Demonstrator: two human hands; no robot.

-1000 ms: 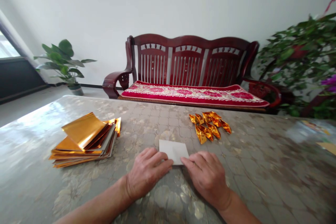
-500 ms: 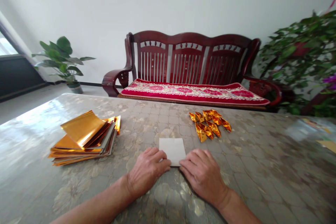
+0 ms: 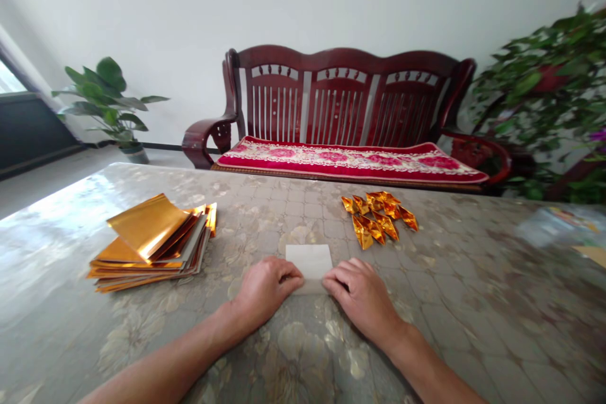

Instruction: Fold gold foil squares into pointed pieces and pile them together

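Note:
A small pale sheet of paper (image 3: 308, 260) lies on the table between my hands, its plain side up. My left hand (image 3: 271, 283) pinches its near left corner between thumb and fingers. At the near right corner, my right hand (image 3: 355, 287) grips the paper the same way. The near edge of the sheet looks slightly lifted or folded, though blur hides the detail. Right of the paper and farther back sits a cluster of folded gold foil ingots (image 3: 381, 218). Over on the left is a stack of gold foil paper (image 3: 149, 246), its top sheets askew.
The table (image 3: 227, 341) has a patterned, glossy cover. Behind it stands a dark red wooden bench (image 3: 338, 95) with a floral runner (image 3: 350, 159). A clear plastic bag (image 3: 558, 226) lies at the far right. Potted plants (image 3: 106, 104) flank the bench.
Both hands keep hold of the paper's near corners, fingers now more curled into a pinch. The paper's near edge has shifted under them. The camera view has moved slightly.

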